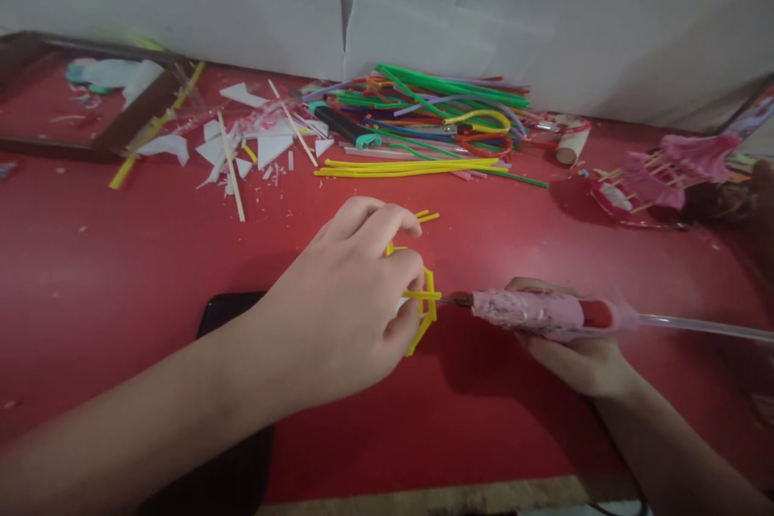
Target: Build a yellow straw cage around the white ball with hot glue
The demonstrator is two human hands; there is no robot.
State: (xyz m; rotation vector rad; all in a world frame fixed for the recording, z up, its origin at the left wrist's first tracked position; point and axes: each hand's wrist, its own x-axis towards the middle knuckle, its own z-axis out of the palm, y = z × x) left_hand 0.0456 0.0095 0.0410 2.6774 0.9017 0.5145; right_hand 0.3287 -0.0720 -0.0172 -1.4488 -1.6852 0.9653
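A: State the position of the workpiece.
B: The small angular frame of thin yellow sticks (430, 284) is under and just right of the fingers of the left hand (363, 290), above the red tabletop (484, 435). The hand partly covers it.

A: State the condition of each hand.
B: The hands are apart from each other. The left hand is clamped on the yellow frame with bent fingers. The right hand (574, 359) is closed around a pink-coated, pen-like tool (526, 312) with a narrow metal tip.

A: Where does the tip point?
B: Leftward, at the end of a short yellow stick crossing the frame. Contact cannot be confirmed. A clear rod (695, 326) extends from the tool's rear, right of the right hand.

A: List the adjacent items.
B: Short loose yellow pieces (429, 218) lie just beyond the left fingers. A flat black object (226, 305) lies beneath the left forearm.

A: And further out?
B: Beyond both hands lie a row of long yellow sticks (411, 169) and a multicoloured stick pile (447, 85). White cut scraps (275, 149) lie beyond the left hand, toward its left. A pink model with wooden sticks (671, 169) stands beyond the right hand.
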